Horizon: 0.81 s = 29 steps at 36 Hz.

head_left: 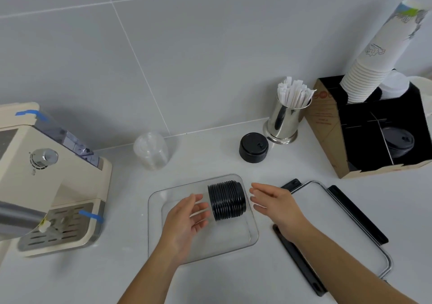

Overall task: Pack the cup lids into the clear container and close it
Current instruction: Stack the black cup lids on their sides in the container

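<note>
A stack of black cup lids (227, 200) lies on its side inside the clear container (253, 238), toward its far right corner. My left hand (187, 219) hovers over the container just left of the stack, fingers straight and spread, holding nothing. My right hand (273, 202) hangs just right of the stack, fingers relaxed, also holding nothing. The container's clear cover with black clip flaps (339, 231) lies flat on the counter to the right, partly under my right forearm. A second, shorter stack of black lids (253, 147) stands on the counter behind the container.
A cream coffee machine (51, 179) stands at the left. A clear plastic cup (151, 150) sits behind the container. A steel holder of wrapped straws (286, 119) and a cardboard organiser (383, 137) with paper cups (374, 62) stand at the back right.
</note>
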{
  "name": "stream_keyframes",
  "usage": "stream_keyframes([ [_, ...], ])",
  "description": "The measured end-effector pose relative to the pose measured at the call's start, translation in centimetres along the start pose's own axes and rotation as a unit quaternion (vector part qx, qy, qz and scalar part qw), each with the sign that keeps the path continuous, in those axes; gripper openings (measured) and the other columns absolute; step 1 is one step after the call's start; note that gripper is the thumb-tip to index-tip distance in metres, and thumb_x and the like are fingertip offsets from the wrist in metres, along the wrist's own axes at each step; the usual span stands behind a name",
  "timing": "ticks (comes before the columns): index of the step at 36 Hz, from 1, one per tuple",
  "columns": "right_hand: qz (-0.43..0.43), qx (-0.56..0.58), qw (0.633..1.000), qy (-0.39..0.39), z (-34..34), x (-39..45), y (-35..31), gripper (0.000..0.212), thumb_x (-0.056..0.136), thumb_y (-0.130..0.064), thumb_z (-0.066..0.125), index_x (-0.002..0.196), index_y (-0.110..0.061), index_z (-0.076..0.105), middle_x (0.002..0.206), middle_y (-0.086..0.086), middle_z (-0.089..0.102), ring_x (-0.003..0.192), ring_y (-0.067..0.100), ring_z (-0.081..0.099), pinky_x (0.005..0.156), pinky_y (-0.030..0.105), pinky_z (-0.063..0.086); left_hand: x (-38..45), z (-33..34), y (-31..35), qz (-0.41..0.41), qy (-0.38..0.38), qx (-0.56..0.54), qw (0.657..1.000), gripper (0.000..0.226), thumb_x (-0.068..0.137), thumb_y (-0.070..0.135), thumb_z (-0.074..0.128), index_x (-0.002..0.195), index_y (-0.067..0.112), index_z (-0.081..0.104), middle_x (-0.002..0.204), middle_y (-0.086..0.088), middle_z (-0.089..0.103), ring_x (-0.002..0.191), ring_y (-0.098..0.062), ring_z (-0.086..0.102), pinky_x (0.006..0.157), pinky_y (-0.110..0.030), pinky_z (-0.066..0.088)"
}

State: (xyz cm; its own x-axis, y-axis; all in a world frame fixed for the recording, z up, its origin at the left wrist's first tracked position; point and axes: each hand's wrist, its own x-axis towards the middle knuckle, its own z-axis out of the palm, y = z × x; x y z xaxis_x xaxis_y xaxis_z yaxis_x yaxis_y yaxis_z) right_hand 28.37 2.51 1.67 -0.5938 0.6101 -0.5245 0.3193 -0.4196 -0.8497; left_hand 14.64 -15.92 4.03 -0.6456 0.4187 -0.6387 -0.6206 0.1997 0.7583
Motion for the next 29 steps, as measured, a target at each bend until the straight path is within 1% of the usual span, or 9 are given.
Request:
stream_keyframes([
  [4, 0.009, 0.044, 0.999, 0.012, -1.1, 0.9, -1.8, 0.020, 0.090, -0.014, 0.067, 0.110, -0.015, 0.071, 0.109, 0.006, 0.073, 0.101, 0.020, 0.071, 0.090, 0.035, 0.055, 0.4, 0.3, 1.7, 0.017, -0.013, -0.024, 0.999, 0.025, 0.099, 0.028, 0.055, 0.106, 0.010, 0.071, 0.089, -0.009, 0.077, 0.083, -0.023, 0.072, 0.072, -0.033, 0.058],
  [7, 0.021, 0.078, 0.996, 0.023, -2.1, 1.9, -3.0, 0.020, 0.093, -0.013, 0.064, 0.113, -0.010, 0.069, 0.111, 0.009, 0.073, 0.101, 0.024, 0.070, 0.087, 0.034, 0.055, 1.1, 1.2, 3.4, 0.026, -0.029, -0.045, 0.998, 0.024, 0.099, 0.027, 0.054, 0.106, 0.011, 0.070, 0.089, -0.008, 0.077, 0.082, -0.021, 0.074, 0.071, -0.032, 0.058],
  [11, 0.027, 0.098, 0.994, 0.032, -3.6, 3.7, -4.2, 0.019, 0.094, -0.014, 0.063, 0.112, -0.012, 0.067, 0.114, 0.008, 0.071, 0.102, 0.025, 0.070, 0.085, 0.034, 0.054, 2.7, 2.8, 5.8, 0.030, -0.049, -0.045, 0.997, 0.024, 0.098, 0.029, 0.056, 0.104, 0.012, 0.072, 0.093, -0.008, 0.078, 0.089, -0.023, 0.076, 0.077, -0.034, 0.057],
  [13, 0.031, 0.106, 0.993, 0.035, -4.3, 4.7, -4.6, 0.019, 0.094, -0.015, 0.063, 0.112, -0.012, 0.066, 0.115, 0.009, 0.069, 0.103, 0.025, 0.069, 0.088, 0.036, 0.053, 3.8, 3.9, 6.9, 0.028, -0.061, -0.031, 0.997, 0.024, 0.098, 0.030, 0.057, 0.105, 0.012, 0.072, 0.094, -0.008, 0.078, 0.092, -0.024, 0.075, 0.080, -0.035, 0.057],
  [15, 0.036, 0.105, 0.993, 0.041, -4.8, 5.6, -5.0, 0.021, 0.094, -0.016, 0.063, 0.114, -0.011, 0.065, 0.117, 0.009, 0.068, 0.104, 0.026, 0.068, 0.090, 0.037, 0.053, 4.8, 5.0, 7.8, 0.023, -0.069, -0.017, 0.997, 0.024, 0.097, 0.030, 0.058, 0.105, 0.012, 0.071, 0.094, -0.008, 0.078, 0.093, -0.024, 0.075, 0.078, -0.034, 0.058],
  [19, 0.049, 0.102, 0.992, 0.051, -5.5, 8.0, -5.7, 0.024, 0.093, -0.018, 0.065, 0.116, -0.011, 0.063, 0.118, 0.008, 0.066, 0.105, 0.025, 0.067, 0.089, 0.036, 0.053, 7.4, 7.2, 8.9, -0.003, -0.076, 0.007, 0.997, 0.023, 0.094, 0.030, 0.063, 0.104, 0.011, 0.071, 0.096, -0.009, 0.078, 0.094, -0.023, 0.075, 0.080, -0.034, 0.058],
  [23, 0.063, 0.090, 0.992, 0.069, -5.6, 10.1, -6.1, 0.039, 0.092, -0.019, 0.065, 0.128, -0.006, 0.058, 0.121, 0.008, 0.064, 0.109, 0.027, 0.063, 0.092, 0.037, 0.051, 9.7, 9.2, 9.3, -0.025, -0.074, 0.043, 0.996, 0.024, 0.093, 0.032, 0.064, 0.104, 0.012, 0.070, 0.106, -0.010, 0.075, 0.099, -0.023, 0.073, 0.081, -0.032, 0.057],
  [26, 0.076, 0.083, 0.991, 0.076, -5.4, 11.9, -6.3, 0.044, 0.092, -0.018, 0.065, 0.132, -0.005, 0.055, 0.125, 0.010, 0.062, 0.112, 0.028, 0.061, 0.091, 0.036, 0.051, 11.9, 10.9, 9.2, -0.029, -0.067, 0.104, 0.992, 0.030, 0.093, 0.033, 0.063, 0.113, 0.011, 0.066, 0.114, -0.010, 0.070, 0.105, -0.021, 0.068, 0.084, -0.031, 0.054],
  [29, 0.087, 0.064, 0.991, 0.083, -5.0, 13.2, -6.5, 0.047, 0.091, -0.021, 0.067, 0.134, -0.007, 0.054, 0.126, 0.010, 0.061, 0.112, 0.028, 0.061, 0.088, 0.036, 0.051, 13.7, 12.4, 9.0, -0.042, -0.065, 0.158, 0.984, 0.035, 0.094, 0.034, 0.061, 0.122, 0.012, 0.060, 0.117, -0.006, 0.065, 0.109, -0.020, 0.063, 0.091, -0.032, 0.051],
])
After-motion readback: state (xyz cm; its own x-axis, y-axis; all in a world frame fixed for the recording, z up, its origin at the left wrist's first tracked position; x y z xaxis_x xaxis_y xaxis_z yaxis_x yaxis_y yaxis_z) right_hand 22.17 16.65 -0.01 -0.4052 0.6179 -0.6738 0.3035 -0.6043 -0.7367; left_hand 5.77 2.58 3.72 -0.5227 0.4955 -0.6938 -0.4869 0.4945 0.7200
